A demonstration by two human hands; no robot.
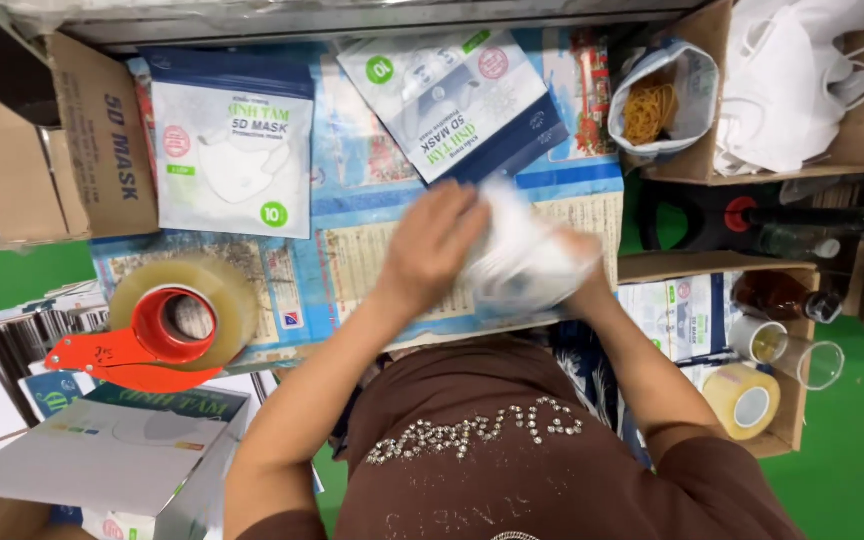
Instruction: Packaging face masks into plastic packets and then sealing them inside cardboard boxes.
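Both hands clasp a blurred white bundle of masks (pixel 522 262) at centre: the left hand (pixel 432 245) presses over its top, the right hand (pixel 580 280) cups it underneath at 3 o'clock. A tape dispenser (pixel 167 325) sits at 9 o'clock near the table edge. Two mask packets (pixel 232 150) lie at 11 and 12 o'clock; between them and the hands shows bare printed table cover (pixel 352 250).

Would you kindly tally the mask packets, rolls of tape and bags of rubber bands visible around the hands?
Flat mask packets: 2
Rolls of clear tape: 2
Bag of rubber bands: 1
Total: 5
Both hands, left hand and right hand, hold a blurred white bundle.
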